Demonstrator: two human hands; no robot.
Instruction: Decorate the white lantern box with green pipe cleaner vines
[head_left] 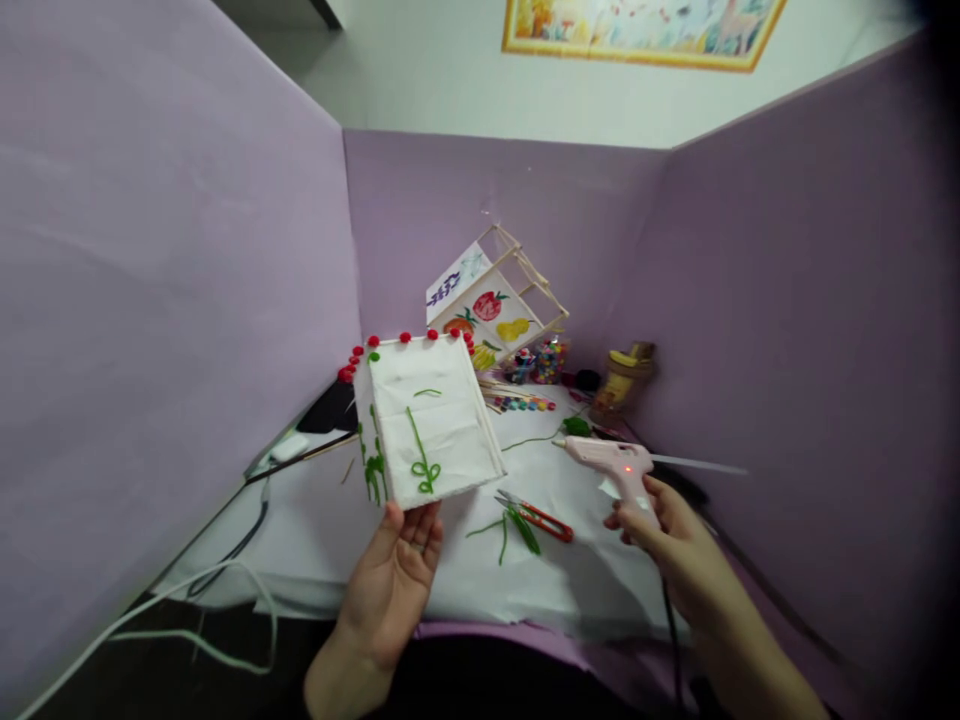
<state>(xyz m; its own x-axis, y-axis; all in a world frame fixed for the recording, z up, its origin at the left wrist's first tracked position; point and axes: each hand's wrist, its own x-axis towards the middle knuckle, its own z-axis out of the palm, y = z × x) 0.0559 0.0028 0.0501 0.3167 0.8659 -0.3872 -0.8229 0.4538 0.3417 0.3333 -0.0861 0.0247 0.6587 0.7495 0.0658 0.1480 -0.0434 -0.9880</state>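
Observation:
My left hand (pixel 396 580) grips the lower edge of a white box-shaped lantern (pixel 442 420), thumb in front and fingers beneath. Red pom-poms (pixel 405 337) line its top edge. Green yarn (pixel 420 450) forms a stem with looped leaves on the front, and more green pieces show on the left side. My right hand (pixel 652 520) is closed around the handle of a pink glue gun (pixel 611 456), whose nozzle points left toward the lantern, apart from it. A glue stick (pixel 701 464) sticks out of its back, and a small red light glows.
Orange-handled thread snips (pixel 541 518) lie on the white-covered table beside green yarn pieces (pixel 523 530). Behind leans a painted wooden-framed lantern (pixel 491 300). Bags of pom-poms (pixel 551 360) and a yellow-brown container (pixel 621 380) stand at the back. A white cable (pixel 217 570) hangs at left.

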